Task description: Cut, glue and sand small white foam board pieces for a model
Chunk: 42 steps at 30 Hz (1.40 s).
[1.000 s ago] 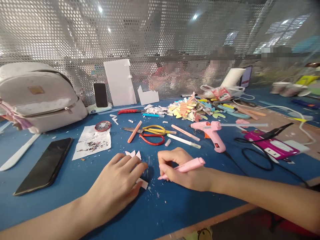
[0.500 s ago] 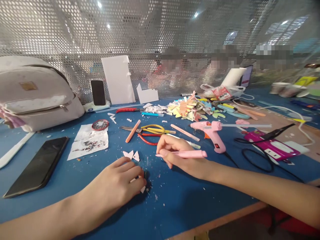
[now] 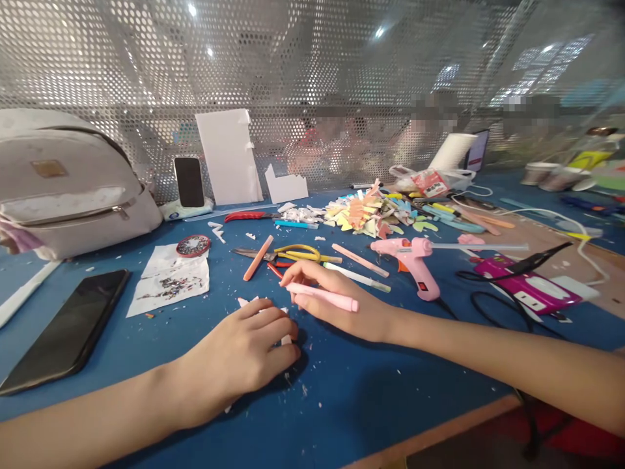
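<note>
Near the front edge of the blue table (image 3: 336,417), white scraps (image 3: 286,339) and pink marker (image 3: 325,296)
Left hand (image 3: 251,345) curls over the scraps, can't tell if it's gripping any; right hand (image 3: 349,303) has the marker pinched, glue gun (image 3: 416,259) lying farther right.

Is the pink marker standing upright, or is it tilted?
Tilted: the pink marker slants across the right hand, its right end slightly lower in the picture.

The pink pen (image 3: 332,298) slants in the right hand (image 3: 349,318), thicker end toward the wrist. White scraps (image 3: 286,339), apparently angular but mostly hidden, lie at the left hand (image 3: 251,344).
</note>
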Each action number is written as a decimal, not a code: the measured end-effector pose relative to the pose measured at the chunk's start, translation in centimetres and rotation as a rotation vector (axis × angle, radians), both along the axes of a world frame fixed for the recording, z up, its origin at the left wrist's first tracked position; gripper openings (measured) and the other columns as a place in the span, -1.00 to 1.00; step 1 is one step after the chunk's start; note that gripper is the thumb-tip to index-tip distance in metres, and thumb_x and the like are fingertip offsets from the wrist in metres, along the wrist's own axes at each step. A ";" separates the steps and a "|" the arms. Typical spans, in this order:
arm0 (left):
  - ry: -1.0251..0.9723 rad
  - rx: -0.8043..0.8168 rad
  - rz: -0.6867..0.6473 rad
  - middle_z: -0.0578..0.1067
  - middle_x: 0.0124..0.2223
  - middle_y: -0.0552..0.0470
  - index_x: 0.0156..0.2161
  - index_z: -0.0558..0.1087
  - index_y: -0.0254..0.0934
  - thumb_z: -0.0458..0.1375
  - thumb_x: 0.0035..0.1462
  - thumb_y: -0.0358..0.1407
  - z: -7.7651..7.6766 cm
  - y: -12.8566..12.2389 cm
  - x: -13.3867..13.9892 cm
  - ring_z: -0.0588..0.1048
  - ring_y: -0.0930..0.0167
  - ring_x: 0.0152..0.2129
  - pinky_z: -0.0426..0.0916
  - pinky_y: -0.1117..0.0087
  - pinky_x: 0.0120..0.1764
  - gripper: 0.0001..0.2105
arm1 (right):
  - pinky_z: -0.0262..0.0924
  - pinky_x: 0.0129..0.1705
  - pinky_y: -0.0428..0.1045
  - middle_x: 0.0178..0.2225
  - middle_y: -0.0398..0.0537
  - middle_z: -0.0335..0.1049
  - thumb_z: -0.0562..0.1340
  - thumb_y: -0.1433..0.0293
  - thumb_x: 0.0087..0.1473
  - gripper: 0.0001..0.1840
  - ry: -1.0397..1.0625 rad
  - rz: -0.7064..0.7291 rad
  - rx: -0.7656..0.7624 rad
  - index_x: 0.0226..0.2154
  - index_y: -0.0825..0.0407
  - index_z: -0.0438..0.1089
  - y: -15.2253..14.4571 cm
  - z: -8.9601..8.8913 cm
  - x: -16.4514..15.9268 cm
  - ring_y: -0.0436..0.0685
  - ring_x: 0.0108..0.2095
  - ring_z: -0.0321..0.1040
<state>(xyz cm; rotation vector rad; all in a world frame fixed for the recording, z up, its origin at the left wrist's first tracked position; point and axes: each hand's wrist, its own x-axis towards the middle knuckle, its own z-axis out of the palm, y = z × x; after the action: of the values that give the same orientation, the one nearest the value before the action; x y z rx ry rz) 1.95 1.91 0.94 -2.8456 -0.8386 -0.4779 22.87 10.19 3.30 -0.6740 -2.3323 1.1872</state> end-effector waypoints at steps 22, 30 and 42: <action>0.087 -0.155 0.471 0.49 0.03 -0.08 0.03 0.43 -0.29 0.16 0.32 -0.21 3.1 20.4 -4.9 0.51 0.30 -0.07 0.46 0.13 -0.02 -0.74 | 0.15 -0.38 -0.14 -0.36 -0.15 0.41 0.13 0.41 0.23 -0.83 0.161 0.127 0.094 -0.17 0.06 0.40 0.1 -2.7 -1.2 -0.06 -0.45 0.29; 0.285 -0.217 0.531 0.47 0.04 -0.09 0.07 0.40 -0.30 0.18 0.29 -0.19 1.9 26.6 0.2 0.51 0.29 -0.10 0.48 0.14 -0.07 -0.68 | 0.18 -0.38 -0.18 -0.42 -0.19 0.42 0.14 0.47 0.22 -0.84 0.204 0.095 0.060 -0.19 0.06 0.42 0.2 -3.4 -0.5 -0.08 -0.47 0.35; 0.379 -0.278 0.460 0.47 0.04 -0.09 0.08 0.39 -0.30 0.17 0.30 -0.18 2.1 27.0 -0.1 0.51 0.30 -0.11 0.48 0.15 -0.08 -0.68 | 0.18 -0.39 -0.19 -0.42 -0.21 0.45 0.15 0.46 0.22 -0.84 0.170 0.121 -0.027 -0.18 0.04 0.43 0.4 -3.7 -0.4 -0.09 -0.48 0.35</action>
<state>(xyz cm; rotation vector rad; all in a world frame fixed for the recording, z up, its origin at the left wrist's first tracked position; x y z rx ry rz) 1.86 28.90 3.03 -2.6937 -1.5043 0.2445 22.46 10.57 -0.37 -0.4272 -2.2442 1.2781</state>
